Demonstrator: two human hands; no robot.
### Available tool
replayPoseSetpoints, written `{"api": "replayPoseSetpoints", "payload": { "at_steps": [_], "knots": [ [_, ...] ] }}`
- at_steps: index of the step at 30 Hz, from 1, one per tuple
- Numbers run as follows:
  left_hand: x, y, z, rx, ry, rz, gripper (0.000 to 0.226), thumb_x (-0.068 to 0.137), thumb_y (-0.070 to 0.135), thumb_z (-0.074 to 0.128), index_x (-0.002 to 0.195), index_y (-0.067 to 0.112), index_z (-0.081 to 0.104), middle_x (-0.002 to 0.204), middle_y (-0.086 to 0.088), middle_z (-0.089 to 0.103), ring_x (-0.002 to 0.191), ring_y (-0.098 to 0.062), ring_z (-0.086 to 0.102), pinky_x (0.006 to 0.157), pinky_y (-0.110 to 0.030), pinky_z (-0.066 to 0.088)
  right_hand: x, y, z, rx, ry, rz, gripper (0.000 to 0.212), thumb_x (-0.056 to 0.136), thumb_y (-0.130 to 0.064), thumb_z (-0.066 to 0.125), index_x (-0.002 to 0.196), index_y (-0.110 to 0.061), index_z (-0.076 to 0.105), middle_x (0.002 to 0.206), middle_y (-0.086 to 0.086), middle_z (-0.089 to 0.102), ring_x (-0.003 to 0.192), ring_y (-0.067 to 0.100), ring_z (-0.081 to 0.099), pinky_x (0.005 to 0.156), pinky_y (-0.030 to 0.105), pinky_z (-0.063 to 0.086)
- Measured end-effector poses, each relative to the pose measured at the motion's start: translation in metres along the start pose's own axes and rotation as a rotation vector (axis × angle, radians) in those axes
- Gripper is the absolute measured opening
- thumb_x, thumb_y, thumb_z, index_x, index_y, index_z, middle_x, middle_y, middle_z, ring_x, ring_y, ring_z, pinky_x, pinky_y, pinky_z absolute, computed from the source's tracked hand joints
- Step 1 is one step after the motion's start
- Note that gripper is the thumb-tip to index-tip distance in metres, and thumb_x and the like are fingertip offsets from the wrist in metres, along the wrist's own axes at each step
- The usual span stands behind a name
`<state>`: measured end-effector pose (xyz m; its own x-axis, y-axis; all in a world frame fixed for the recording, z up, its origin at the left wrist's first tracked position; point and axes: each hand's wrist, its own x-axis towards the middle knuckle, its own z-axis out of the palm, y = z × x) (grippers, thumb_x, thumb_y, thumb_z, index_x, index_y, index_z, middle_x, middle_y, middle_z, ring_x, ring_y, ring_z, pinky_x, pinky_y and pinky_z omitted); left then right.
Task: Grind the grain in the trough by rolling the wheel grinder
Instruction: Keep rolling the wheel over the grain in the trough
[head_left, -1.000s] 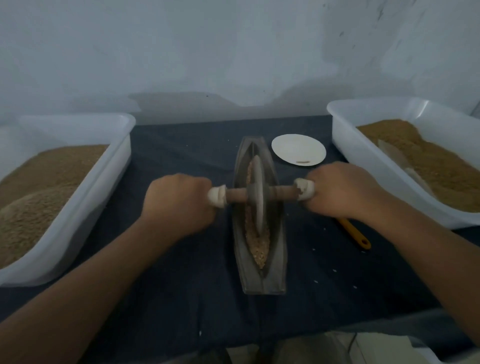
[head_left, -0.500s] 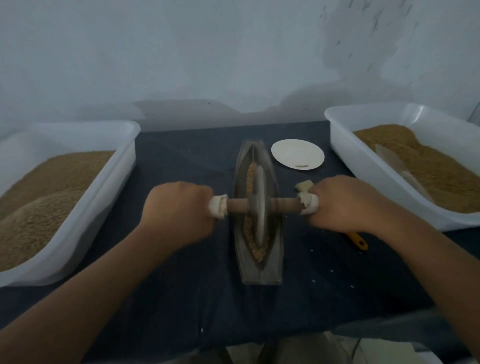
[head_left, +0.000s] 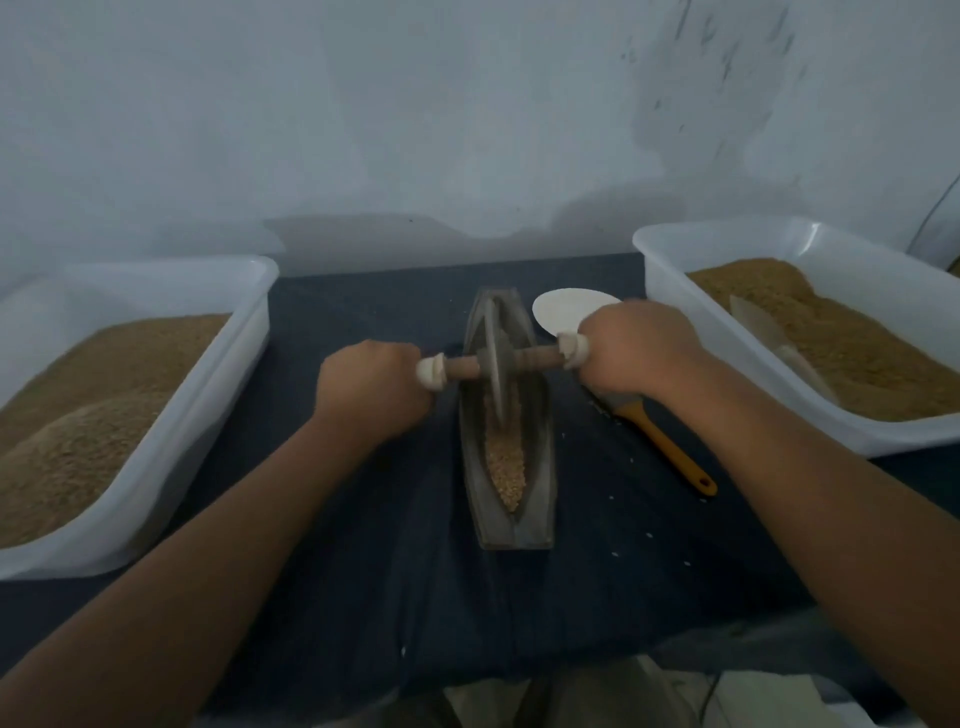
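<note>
- Head view: the left hand (head_left: 371, 389) and the right hand (head_left: 636, 351) are each clamped round one end of the axle of the wheel grinder (head_left: 496, 364). Its disc stands in the far half of the trough (head_left: 540, 493), which lies lengthwise in the middle of the desk (head_left: 363, 545).
- The axle sits skewed, its right end further from the person than its left. An uneven push could twist the disc, so that it climbs the trough wall and jumps out.
- The grain (head_left: 506, 462) is heaped in the near half, on the person's side of the disc. Rolling into it fast would likely spray kernels over the rim (a few pale specks lie scattered on the dark cloth).
- Nothing visible pins the narrow, boat-shaped trough down. A hard sideways load might rock or slide it.
- The right hand is above the head of the brush (head_left: 670, 447) and overlaps the white plate (head_left: 563, 312); whether it touches either I cannot tell. A wide stroke could knock them.
- The left tub (head_left: 223, 364) and the right tub (head_left: 675, 291) stand on either side, and the right forearm passes close by the right tub. A swinging forearm could clip its wall.
</note>
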<state>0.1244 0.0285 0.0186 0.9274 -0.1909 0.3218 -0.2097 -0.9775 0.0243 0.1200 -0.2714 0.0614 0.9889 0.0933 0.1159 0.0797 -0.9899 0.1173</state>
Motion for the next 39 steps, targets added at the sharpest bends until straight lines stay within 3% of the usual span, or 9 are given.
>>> {"api": "replayPoseSetpoints", "payload": {
  "at_steps": [4, 5, 8, 12, 16, 19, 23, 32, 39],
  "knots": [
    [-0.043, -0.004, -0.017, 0.167, 0.193, 0.192, 0.049, 0.077, 0.052, 0.065, 0.057, 0.031, 0.025, 0.049, 0.015, 0.027, 0.040, -0.007, 0.021, 0.050, -0.017, 0.014, -0.050, 0.011, -0.006, 0.234, -0.407, -0.074, 0.014, 0.072, -0.044, 0.066, 0.071, -0.031, 0.064, 0.067, -0.018, 0.067, 0.057, 0.003, 0.063, 0.054, 0.031, 0.046],
    [-0.043, -0.005, -0.019, 0.172, 0.194, 0.202, 0.050, 0.075, 0.052, 0.066, 0.058, 0.032, 0.023, 0.049, 0.015, 0.027, 0.041, -0.005, 0.018, 0.050, -0.017, 0.013, -0.055, 0.012, -0.004, 0.260, -0.409, -0.080, 0.014, 0.070, -0.046, 0.066, 0.070, -0.032, 0.063, 0.068, -0.026, 0.065, 0.059, 0.000, 0.063, 0.054, 0.031, 0.044],
    [-0.022, -0.004, -0.010, 0.140, 0.067, 0.157, 0.038, 0.079, 0.050, 0.061, 0.060, 0.028, 0.038, 0.055, 0.012, 0.042, 0.047, -0.012, 0.040, 0.050, -0.024, 0.027, -0.042, 0.008, 0.008, 0.173, -0.157, -0.031, 0.022, 0.070, -0.052, 0.059, 0.065, -0.031, 0.063, 0.059, -0.008, 0.062, 0.055, 0.007, 0.060, 0.053, 0.030, 0.046],
    [0.038, 0.004, -0.006, 0.057, 0.003, 0.014, 0.031, 0.086, 0.050, 0.060, 0.068, 0.026, 0.052, 0.070, 0.006, 0.057, 0.064, -0.024, 0.056, 0.060, -0.032, 0.044, 0.007, 0.004, 0.013, 0.057, 0.083, 0.043, 0.027, 0.086, -0.049, 0.061, 0.067, -0.029, 0.057, 0.066, -0.008, 0.057, 0.059, 0.013, 0.053, 0.052, 0.028, 0.039],
    [0.039, 0.004, -0.008, 0.051, -0.029, 0.013, 0.030, 0.086, 0.049, 0.059, 0.068, 0.026, 0.053, 0.074, 0.005, 0.061, 0.066, -0.025, 0.054, 0.062, -0.032, 0.044, 0.018, 0.003, 0.010, 0.035, 0.033, 0.044, 0.028, 0.090, -0.047, 0.062, 0.069, -0.031, 0.055, 0.071, -0.008, 0.058, 0.061, 0.011, 0.050, 0.055, 0.029, 0.038],
    [-0.004, -0.006, -0.008, 0.059, -0.050, 0.077, 0.033, 0.084, 0.052, 0.057, 0.064, 0.027, 0.047, 0.063, 0.011, 0.047, 0.060, -0.022, 0.049, 0.059, -0.031, 0.039, -0.017, 0.005, 0.004, 0.072, -0.077, -0.018, 0.020, 0.081, -0.043, 0.064, 0.067, -0.030, 0.062, 0.063, -0.007, 0.062, 0.058, 0.011, 0.058, 0.049, 0.028, 0.042],
    [-0.046, -0.011, -0.016, 0.054, 0.116, 0.209, 0.040, 0.077, 0.062, 0.045, 0.057, 0.031, 0.032, 0.049, 0.016, 0.034, 0.042, -0.011, 0.034, 0.048, -0.021, 0.022, -0.052, 0.012, -0.004, 0.159, -0.266, -0.084, 0.018, 0.070, -0.049, 0.063, 0.067, -0.032, 0.064, 0.061, -0.009, 0.064, 0.057, 0.005, 0.061, 0.052, 0.030, 0.049],
    [0.054, 0.007, -0.010, 0.094, -0.015, 0.040, 0.038, 0.089, 0.059, 0.057, 0.071, 0.025, 0.059, 0.075, 0.004, 0.063, 0.064, -0.023, 0.055, 0.060, -0.031, 0.041, 0.026, 0.006, 0.017, 0.051, 0.072, 0.069, 0.024, 0.086, -0.045, 0.062, 0.070, -0.031, 0.050, 0.071, -0.009, 0.053, 0.060, 0.009, 0.043, 0.055, 0.030, 0.035],
    [-0.035, -0.008, -0.014, 0.118, 0.016, 0.156, 0.036, 0.077, 0.052, 0.064, 0.061, 0.030, 0.040, 0.055, 0.013, 0.042, 0.049, -0.015, 0.042, 0.051, -0.025, 0.030, -0.036, 0.010, -0.002, 0.088, -0.251, -0.075, 0.020, 0.070, -0.050, 0.060, 0.067, -0.031, 0.066, 0.059, -0.008, 0.065, 0.055, 0.006, 0.062, 0.048, 0.027, 0.041]
  ]
}}
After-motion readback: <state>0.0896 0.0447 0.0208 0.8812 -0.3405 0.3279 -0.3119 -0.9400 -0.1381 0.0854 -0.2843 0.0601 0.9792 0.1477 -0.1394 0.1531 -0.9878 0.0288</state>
